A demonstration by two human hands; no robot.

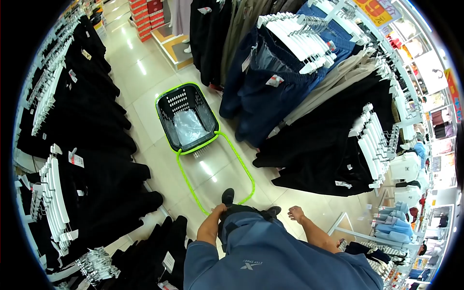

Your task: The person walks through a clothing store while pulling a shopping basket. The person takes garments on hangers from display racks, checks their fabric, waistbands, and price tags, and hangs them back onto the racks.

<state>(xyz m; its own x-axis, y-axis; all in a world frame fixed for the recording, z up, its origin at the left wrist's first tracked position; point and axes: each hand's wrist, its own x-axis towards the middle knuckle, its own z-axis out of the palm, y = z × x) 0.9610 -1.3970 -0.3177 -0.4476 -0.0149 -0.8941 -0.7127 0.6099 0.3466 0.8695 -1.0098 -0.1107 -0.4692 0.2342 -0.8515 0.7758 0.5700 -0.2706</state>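
Note:
A black shopping basket [164,121] with a lime-green rim stands on the floor ahead of me. Its long green handle [249,174] reaches back toward my body. My left hand [220,210] is closed at the near end of that handle, with the fingers partly hidden from above. Inside the basket lies a clear plastic-wrapped package [189,127]. Out to my right side, my right hand [296,213] hangs with its fingers apart, holding nothing.
Racks of black trousers [87,121] line the left side. To the right hang dark blue jeans [270,92] and more black trousers [314,150] on white hangers. Red boxes [140,19] are stacked at the far end of the tiled aisle [140,82]. Folded light-blue clothes [394,224] lie at right.

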